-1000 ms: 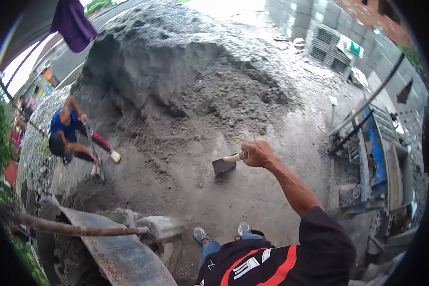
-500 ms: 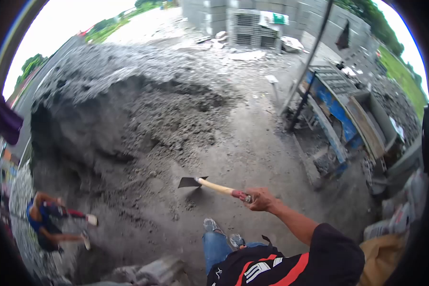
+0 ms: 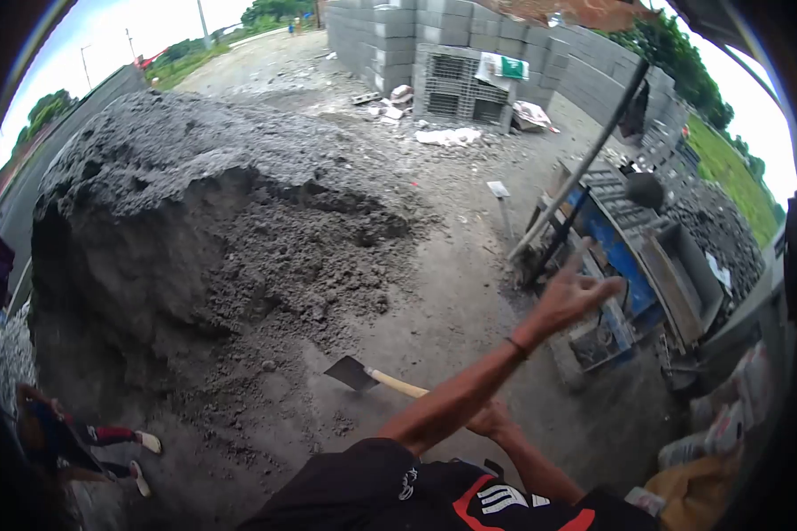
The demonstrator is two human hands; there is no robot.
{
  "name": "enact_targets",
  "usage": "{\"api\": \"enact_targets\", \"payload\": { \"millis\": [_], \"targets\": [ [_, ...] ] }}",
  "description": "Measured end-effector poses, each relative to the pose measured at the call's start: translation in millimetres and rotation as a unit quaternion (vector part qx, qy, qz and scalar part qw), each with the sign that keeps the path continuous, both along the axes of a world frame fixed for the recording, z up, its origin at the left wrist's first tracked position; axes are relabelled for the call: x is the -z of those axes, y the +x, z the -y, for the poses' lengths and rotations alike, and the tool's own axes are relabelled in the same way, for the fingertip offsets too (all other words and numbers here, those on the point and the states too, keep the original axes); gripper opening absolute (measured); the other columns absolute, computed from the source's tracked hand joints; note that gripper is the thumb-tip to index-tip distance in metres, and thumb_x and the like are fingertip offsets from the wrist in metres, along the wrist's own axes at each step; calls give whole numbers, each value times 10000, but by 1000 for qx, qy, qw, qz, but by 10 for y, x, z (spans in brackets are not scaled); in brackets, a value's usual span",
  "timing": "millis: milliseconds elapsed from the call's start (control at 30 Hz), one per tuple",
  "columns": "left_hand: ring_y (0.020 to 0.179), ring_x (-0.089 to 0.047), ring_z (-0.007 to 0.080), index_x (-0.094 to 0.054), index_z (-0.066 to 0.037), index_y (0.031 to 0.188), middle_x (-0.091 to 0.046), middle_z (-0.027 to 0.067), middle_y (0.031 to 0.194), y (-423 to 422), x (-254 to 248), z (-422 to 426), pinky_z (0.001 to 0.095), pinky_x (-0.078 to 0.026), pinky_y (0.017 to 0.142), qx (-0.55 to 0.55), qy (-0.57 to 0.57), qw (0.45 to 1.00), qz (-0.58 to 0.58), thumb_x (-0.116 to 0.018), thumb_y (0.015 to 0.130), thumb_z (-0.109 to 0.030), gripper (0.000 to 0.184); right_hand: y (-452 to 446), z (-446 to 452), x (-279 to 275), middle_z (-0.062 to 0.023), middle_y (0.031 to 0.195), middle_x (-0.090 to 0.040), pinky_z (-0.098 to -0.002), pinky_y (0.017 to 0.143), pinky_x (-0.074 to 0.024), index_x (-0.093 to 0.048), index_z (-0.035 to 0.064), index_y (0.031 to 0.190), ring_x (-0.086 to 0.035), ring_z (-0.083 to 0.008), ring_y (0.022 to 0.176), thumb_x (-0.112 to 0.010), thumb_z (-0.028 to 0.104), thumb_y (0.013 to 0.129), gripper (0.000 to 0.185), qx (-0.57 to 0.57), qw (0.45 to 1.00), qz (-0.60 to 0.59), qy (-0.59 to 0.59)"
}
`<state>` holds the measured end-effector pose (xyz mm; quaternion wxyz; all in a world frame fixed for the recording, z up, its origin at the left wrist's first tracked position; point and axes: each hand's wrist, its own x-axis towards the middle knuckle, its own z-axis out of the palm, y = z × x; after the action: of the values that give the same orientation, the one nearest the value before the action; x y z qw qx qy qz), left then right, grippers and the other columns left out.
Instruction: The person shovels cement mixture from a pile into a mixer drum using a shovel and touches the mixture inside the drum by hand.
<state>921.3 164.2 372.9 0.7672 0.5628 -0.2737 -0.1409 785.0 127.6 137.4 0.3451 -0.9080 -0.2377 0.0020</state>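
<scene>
My left hand [image 3: 574,292] is stretched out across my body to the right, with a dark band at the wrist. Its fingers are apart and nothing shows in them. Lower down, my right hand [image 3: 490,419] grips the wooden handle of a shovel [image 3: 397,382], partly behind my left forearm. The shovel's dark blade [image 3: 352,373] is low over the ground, beside the loose edge of a large grey sand pile [image 3: 177,239]. Beyond my left hand, a dark rounded object [image 3: 645,190] appears in front of the blue metal machine [image 3: 613,241].
A co-worker [image 3: 58,438] is bent over at the lower left, light shoes showing. A slanted pole [image 3: 584,164] rises beside the machine. Stacked grey blocks [image 3: 394,44] stand at the back, and sacks [image 3: 726,429] lie at the lower right. Another shovel [image 3: 499,190] is farther off.
My left hand has come into view and reached to the right. The right hand still holds the shovel. The view has swung right, putting the co-worker lower and farther left.
</scene>
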Motion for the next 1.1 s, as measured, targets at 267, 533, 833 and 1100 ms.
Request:
{"api": "enact_targets", "payload": {
  "millis": [267, 533, 833, 1100],
  "targets": [
    [546, -548, 144, -653, -9, 876, -611, 136, 633, 500, 977, -848, 329, -447, 533, -289, 51, 956, 9, -615, 895, -299, 292, 427, -331, -225, -136, 704, -664, -362, 630, -501, -634, 13, 777, -670, -245, 679, -742, 276, 720, 290, 191, 969, -156, 27],
    [598, -599, 199, -431, -50, 1285, -590, 110, 791, -702, 4030, -3265, 327, -488, 460, -503, 101, 731, -449, -582, 858, -211, 481, 636, -740, -529, -126, 691, -650, -344, 600, -513, -635, 3, 801, -650, -221, 637, -734, 230, 698, 268, 138, 978, -145, -59],
    [874, -638, 295, -442, 14, 1243, -620, 184, 1029, -916, 4259, -2705, 491, -546, 699, -350, -160, 700, -602, -458, 910, -519, 629, 777, -1542, -788, -204, 706, -619, -451, 615, -486, -559, -5, 861, -624, -395, 678, -681, 295, 746, 344, -55, 984, -162, -42],
    [769, -651, 264, -539, -26, 1107, -643, 149, 967, -697, 4172, -2775, 435, -555, 644, -351, -190, 716, -572, -421, 924, -523, 542, 875, -1720, -824, -183, 717, -618, -407, 614, -491, -575, -7, 889, -635, -338, 676, -698, 263, 721, 340, -80, 981, -162, -71]
  ]
}}
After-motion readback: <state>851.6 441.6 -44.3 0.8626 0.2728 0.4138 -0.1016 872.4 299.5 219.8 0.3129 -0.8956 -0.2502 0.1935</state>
